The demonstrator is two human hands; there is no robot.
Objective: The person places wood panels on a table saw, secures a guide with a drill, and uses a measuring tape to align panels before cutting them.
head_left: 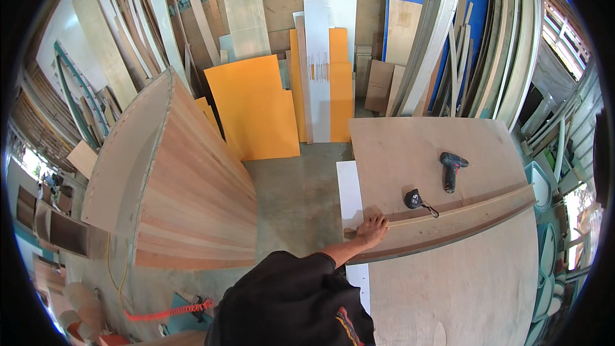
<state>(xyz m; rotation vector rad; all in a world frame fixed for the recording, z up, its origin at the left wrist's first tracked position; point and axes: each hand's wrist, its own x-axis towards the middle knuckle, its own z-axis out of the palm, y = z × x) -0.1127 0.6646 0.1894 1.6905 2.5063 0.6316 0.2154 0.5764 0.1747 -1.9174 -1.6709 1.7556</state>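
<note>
My left hand (371, 230) rests palm down on the near-left end of a long wooden board (448, 224), its fingers bent over the far edge. A thin pale strip (461, 206) runs along that edge. The board lies across a plywood-topped table (448, 288). Beyond it on the plywood are a black tape measure (413, 199) with a wrist loop and a dark cordless drill (452, 172). My right hand is out of view.
A tapering wooden-plank structure (198, 198) stands to the left. Orange panels (253, 109) and many boards lean at the back. A red coiled air hose (170, 312) lies on the floor at lower left. Green plastic chairs (544, 250) line the right side.
</note>
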